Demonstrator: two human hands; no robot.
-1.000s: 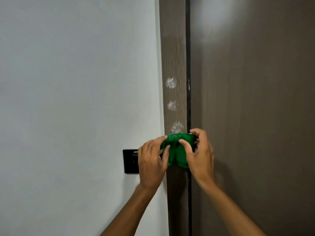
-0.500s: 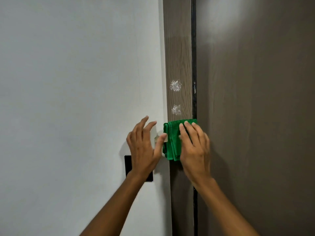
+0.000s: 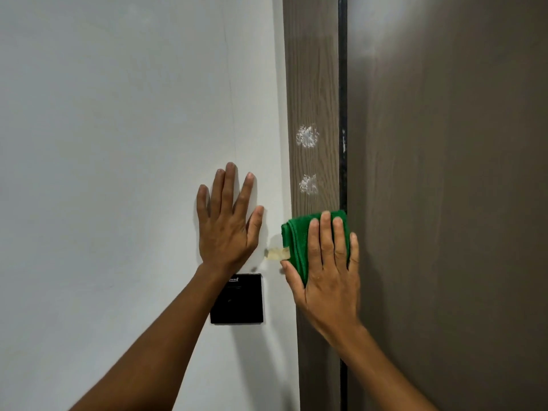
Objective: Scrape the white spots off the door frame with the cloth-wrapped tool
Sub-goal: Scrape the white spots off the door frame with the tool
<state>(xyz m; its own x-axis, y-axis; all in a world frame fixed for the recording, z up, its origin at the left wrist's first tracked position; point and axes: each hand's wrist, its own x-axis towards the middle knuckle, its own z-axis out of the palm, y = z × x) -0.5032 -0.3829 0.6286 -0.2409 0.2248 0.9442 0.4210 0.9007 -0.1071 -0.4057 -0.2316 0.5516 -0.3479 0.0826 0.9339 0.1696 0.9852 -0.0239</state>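
Observation:
A brown wood-grain door frame (image 3: pixel 314 69) runs vertically down the middle. Two white spots show on it: an upper spot (image 3: pixel 307 136) and a lower spot (image 3: pixel 308 184). Just below the lower spot, my right hand (image 3: pixel 326 268) presses a green cloth-wrapped tool (image 3: pixel 298 235) flat against the frame, thumb under its left edge. A pale end of the tool (image 3: pixel 277 253) sticks out of the cloth to the left. My left hand (image 3: pixel 228 223) lies flat on the white wall, fingers spread, holding nothing.
A black square wall switch (image 3: pixel 240 304) sits on the white wall (image 3: pixel 118 143) below my left hand. A dark gap (image 3: pixel 342 84) separates the frame from the brown door (image 3: pixel 444 173) on the right.
My left hand let go of the cloth and moved left to rest flat on the wall. The cloth-wrapped tool slid up over the lowest white spot under my right hand.

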